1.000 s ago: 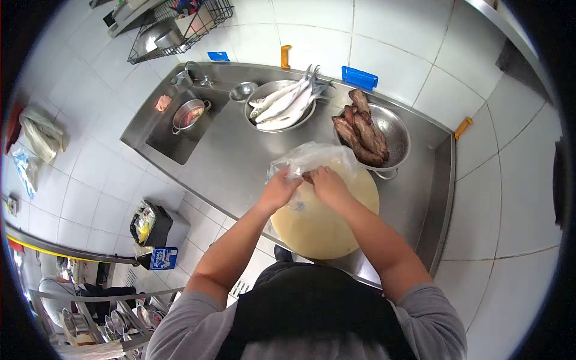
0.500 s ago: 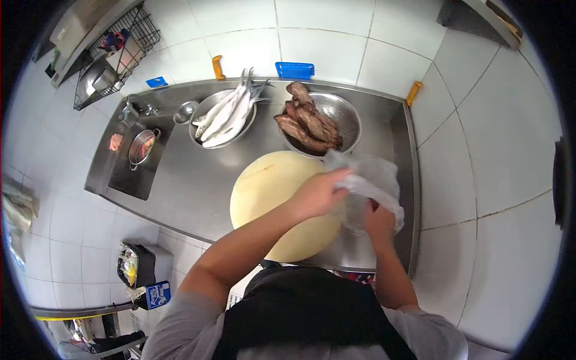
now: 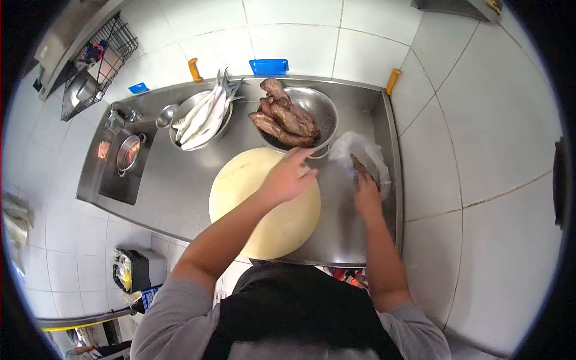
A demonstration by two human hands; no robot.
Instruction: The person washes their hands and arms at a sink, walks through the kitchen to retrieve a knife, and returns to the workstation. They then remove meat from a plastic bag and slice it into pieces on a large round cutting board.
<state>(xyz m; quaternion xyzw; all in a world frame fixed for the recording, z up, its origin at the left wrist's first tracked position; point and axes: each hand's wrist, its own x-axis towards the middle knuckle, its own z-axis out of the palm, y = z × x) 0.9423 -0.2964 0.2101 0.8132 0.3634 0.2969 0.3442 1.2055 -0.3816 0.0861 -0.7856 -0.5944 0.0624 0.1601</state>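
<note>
My left hand (image 3: 287, 177) hovers over the round cream chopping board (image 3: 246, 204), its fingers apart and nothing in them. Just beyond its fingertips is the perforated metal colander (image 3: 321, 111), heaped with dark brown pieces of cooked-looking meat (image 3: 288, 117). My right hand (image 3: 367, 197) is closed on a dark brown piece of meat (image 3: 359, 164) that shows past its fingers. Around that piece lies a crumpled clear plastic bag (image 3: 345, 147), on the steel counter right of the board.
A metal bowl of whole silvery fish (image 3: 204, 120) stands at the back left, beside a metal ladle (image 3: 166, 116). The sink (image 3: 123, 189) at far left holds a small pot (image 3: 129, 153). Yellow handles (image 3: 393, 81) and a blue holder (image 3: 269, 66) are against the wall tiles.
My left hand has let go of the plastic bag and moved left toward the colander. My right hand has moved farther forward, and the meat in it now shows. The view has shifted slightly.
</note>
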